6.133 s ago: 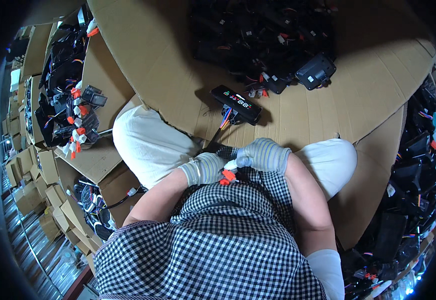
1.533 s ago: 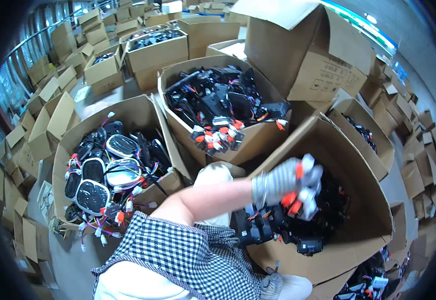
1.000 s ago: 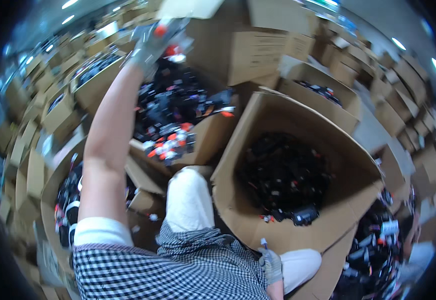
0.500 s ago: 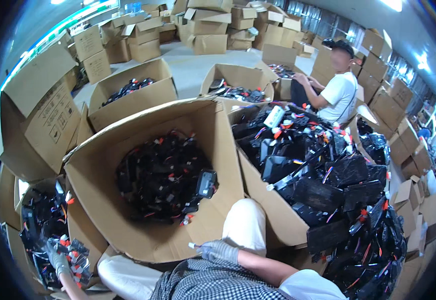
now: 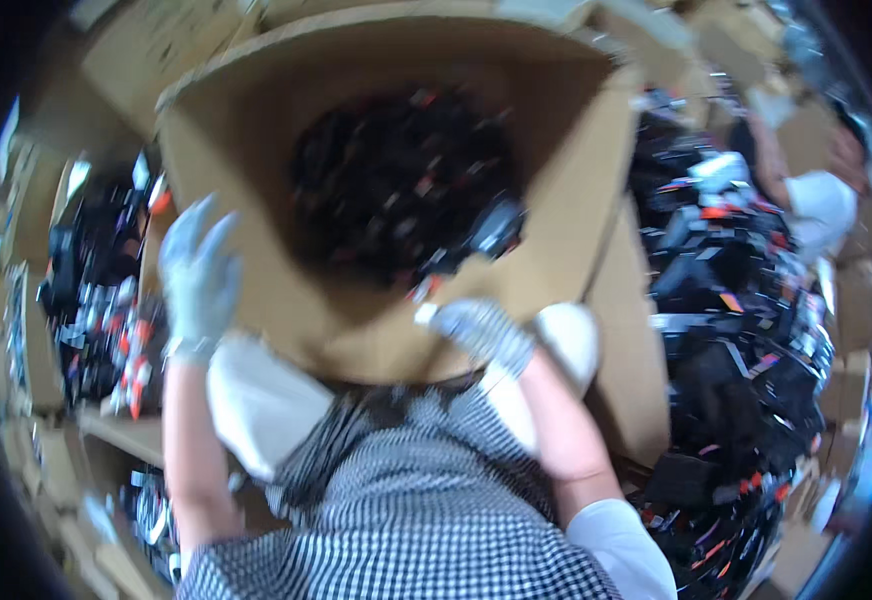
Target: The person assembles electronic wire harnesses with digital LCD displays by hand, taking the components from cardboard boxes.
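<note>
Right hand [image 5: 483, 332], just below frame centre, is curled round a white connector [image 5: 426, 314] poking out leftward, nearer the black modules [image 5: 401, 190] piled upper centre than the spread, apparently empty left hand [image 5: 199, 283].

No words or numbers can be read. A white tag [image 5: 721, 170] on dark parts [image 5: 726, 270], upper right, and faint marks on a cardboard box [image 5: 161, 50], upper left, are blurred.
</note>
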`<state>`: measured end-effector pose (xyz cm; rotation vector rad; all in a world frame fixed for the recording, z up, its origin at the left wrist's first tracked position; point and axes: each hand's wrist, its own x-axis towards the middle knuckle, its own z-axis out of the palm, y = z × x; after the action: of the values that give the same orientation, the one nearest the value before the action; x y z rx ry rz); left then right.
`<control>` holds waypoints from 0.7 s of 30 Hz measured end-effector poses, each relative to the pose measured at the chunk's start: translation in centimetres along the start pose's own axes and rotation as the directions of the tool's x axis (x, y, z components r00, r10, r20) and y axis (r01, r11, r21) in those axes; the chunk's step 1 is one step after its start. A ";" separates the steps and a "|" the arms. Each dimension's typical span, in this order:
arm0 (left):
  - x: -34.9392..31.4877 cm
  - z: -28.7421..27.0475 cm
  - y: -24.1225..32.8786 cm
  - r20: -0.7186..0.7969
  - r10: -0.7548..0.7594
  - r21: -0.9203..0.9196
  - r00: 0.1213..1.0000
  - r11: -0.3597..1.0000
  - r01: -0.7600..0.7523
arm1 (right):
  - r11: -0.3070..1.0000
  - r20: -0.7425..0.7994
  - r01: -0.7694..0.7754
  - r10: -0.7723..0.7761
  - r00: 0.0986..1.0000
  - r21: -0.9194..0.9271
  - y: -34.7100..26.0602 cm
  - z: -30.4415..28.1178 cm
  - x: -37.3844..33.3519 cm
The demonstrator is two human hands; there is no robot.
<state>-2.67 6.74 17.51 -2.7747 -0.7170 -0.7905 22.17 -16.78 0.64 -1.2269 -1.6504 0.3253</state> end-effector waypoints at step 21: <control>-6.6 37.9 12.3 0.766 0.026 -0.214 0.642 0.953 0.217 | 0.177 0.427 -0.962 0.868 0.252 0.207 4.9 -0.5 0.4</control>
<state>15.60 4.10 -18.42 -3.3413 -0.9279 0.4039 25.40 -14.39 -2.32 -1.7491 -0.6178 1.5904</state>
